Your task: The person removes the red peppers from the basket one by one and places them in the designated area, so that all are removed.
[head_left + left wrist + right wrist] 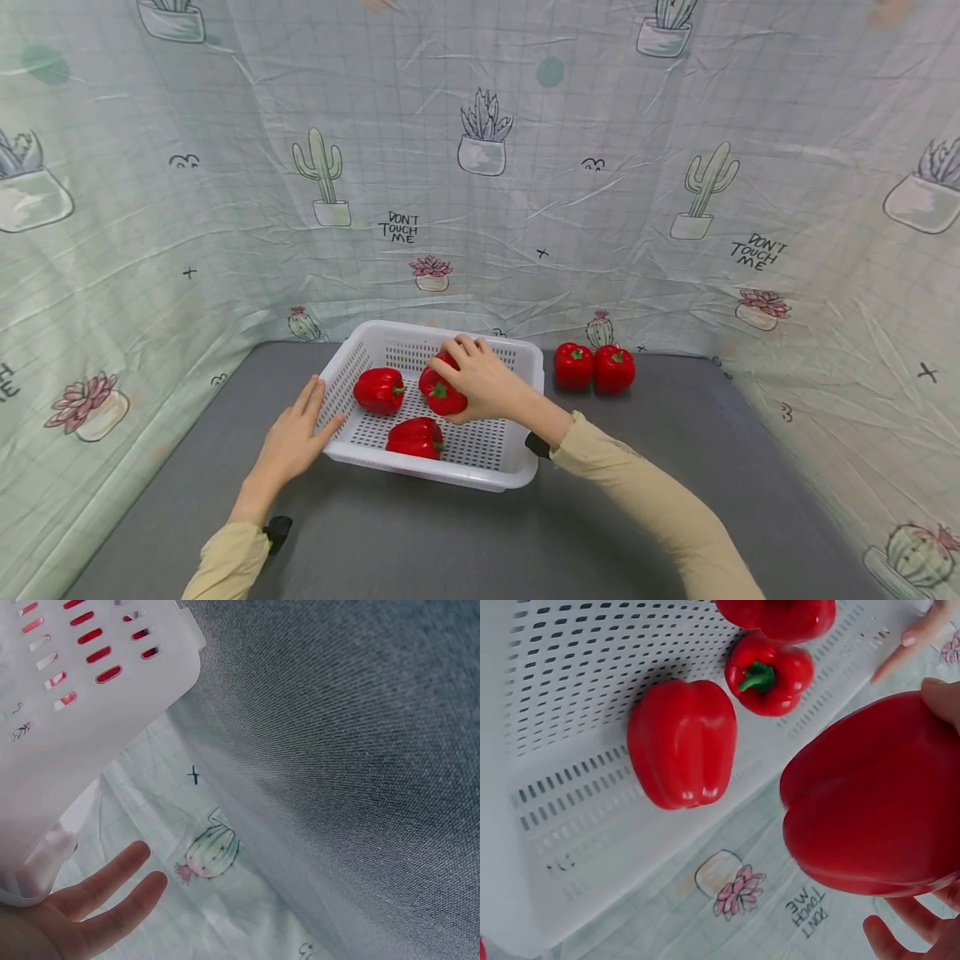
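Observation:
My right hand (480,379) grips a red bell pepper (442,402) over the middle of a white perforated basket (491,477). In the right wrist view the held pepper fills the right side. Inside the basket, one pepper (378,390) lies on the left and another (415,438) near the front. A further pepper (682,742) in the basket shows in the right wrist view; from the head it is hidden behind the right hand. My left hand (288,437) rests against the basket's left rim, its fingers fairly straight in the left wrist view.
Two more red peppers, one (573,367) beside the other (614,370), stand on the grey tabletop (420,542) to the right of the basket. A cactus-printed cloth (570,200) closes off the back and both sides.

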A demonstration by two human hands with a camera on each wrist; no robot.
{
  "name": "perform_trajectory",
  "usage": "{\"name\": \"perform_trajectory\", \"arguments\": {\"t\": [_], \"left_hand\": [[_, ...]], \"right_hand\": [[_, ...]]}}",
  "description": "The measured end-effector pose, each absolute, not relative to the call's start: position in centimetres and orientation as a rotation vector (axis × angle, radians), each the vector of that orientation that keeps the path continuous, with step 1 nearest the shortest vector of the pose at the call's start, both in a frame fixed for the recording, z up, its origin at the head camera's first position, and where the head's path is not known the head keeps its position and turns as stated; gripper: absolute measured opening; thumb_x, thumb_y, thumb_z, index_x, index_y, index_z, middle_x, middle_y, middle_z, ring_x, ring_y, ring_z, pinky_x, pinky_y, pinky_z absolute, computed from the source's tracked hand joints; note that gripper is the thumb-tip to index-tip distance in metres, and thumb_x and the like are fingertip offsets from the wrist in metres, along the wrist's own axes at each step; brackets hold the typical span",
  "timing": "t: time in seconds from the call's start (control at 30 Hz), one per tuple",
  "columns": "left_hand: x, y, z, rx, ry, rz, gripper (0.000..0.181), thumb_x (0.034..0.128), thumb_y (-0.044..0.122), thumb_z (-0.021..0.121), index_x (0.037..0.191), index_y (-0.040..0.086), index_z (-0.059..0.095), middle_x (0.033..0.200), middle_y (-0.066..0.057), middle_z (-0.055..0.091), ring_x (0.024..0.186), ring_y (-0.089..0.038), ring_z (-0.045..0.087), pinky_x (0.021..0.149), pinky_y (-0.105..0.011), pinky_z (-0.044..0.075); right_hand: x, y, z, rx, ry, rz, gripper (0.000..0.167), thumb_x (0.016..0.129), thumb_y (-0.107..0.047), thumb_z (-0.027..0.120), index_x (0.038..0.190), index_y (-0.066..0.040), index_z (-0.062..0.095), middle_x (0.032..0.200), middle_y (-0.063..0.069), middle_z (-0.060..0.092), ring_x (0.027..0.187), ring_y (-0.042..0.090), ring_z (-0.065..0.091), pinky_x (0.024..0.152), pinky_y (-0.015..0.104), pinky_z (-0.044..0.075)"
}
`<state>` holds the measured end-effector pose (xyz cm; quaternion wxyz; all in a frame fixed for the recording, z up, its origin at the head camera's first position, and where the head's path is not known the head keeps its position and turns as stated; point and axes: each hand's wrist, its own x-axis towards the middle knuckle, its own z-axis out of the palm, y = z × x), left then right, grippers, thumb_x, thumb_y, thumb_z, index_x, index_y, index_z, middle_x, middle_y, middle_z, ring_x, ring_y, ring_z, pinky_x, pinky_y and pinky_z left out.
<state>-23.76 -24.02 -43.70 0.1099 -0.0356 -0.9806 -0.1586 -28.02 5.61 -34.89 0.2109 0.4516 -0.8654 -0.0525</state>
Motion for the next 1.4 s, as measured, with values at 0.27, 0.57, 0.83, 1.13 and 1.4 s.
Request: {"name": "perform_trajectory", "arguments": {"t": [0.27, 0.57, 0.83, 1.13, 1.4], "left_hand": [[-23.7, -24.2, -43.8, -0.137, -2.854, -0.459, 0.073, 0.0884, 0.04, 0.047, 0.139, -0.005, 0.02, 0.143, -0.027, 0.021, 0.112, -0.054, 0.039, 0.089, -0.061, 0.033], [-23.6, -24.1, -43.6, -0.136, -2.852, -0.467, 0.072, 0.0888, 0.041, 0.045, 0.139, -0.005, 0.021, 0.144, -0.026, 0.021, 0.112, -0.054, 0.039, 0.089, -0.061, 0.034], [-23.6, -24.0, -43.6, -0.132, -2.854, -0.47, 0.072, 0.0888, 0.041, 0.045, 0.139, -0.004, 0.02, 0.144, -0.026, 0.02, 0.114, -0.053, 0.038, 0.09, -0.061, 0.033], [-23.6, -24.0, -43.5, -0.129, -2.856, -0.475, 0.072, 0.0886, 0.04, 0.046, 0.139, -0.004, 0.02, 0.144, -0.027, 0.02, 0.113, -0.053, 0.038, 0.09, -0.062, 0.033], [-23.6, -24.1, -43.7, -0.134, -2.856, -0.474, 0.072, 0.0885, 0.038, 0.047, 0.139, -0.004, 0.02, 0.144, -0.026, 0.02, 0.113, -0.053, 0.039, 0.09, -0.062, 0.032]], "right_hand": [[-27.4, 7.4, -35.3, 1.217, -2.353, -0.071, 0.073, 0.064, -0.056, 0.067, 0.12, -0.014, 0.046, 0.118, 0.004, 0.047, 0.11, 0.02, 0.038, 0.087, 0.039, 0.042], [-26.9, 9.3, -35.9, 1.182, -2.288, -0.046, 0.068, 0.068, -0.058, 0.061, 0.12, -0.016, 0.051, 0.11, 0.003, 0.051, 0.104, 0.02, 0.041, 0.086, 0.039, 0.042], [-26.2, 10.8, -36.2, 1.092, -2.356, 0.024, 0.066, 0.069, -0.057, 0.062, 0.121, -0.019, 0.05, 0.111, 0.004, 0.05, 0.105, 0.021, 0.041, 0.083, 0.041, 0.045], [-26.2, 12.8, -36.9, 0.978, -2.354, 0.073, 0.066, 0.066, -0.055, 0.066, 0.117, -0.016, 0.05, 0.108, 0.005, 0.049, 0.1, 0.02, 0.042, 0.08, 0.035, 0.046], [-25.9, 14.2, -37.4, 0.912, -2.332, 0.117, 0.07, 0.06, -0.052, 0.073, 0.115, -0.014, 0.049, 0.107, 0.007, 0.048, 0.095, 0.021, 0.044, 0.076, 0.034, 0.046]]}}
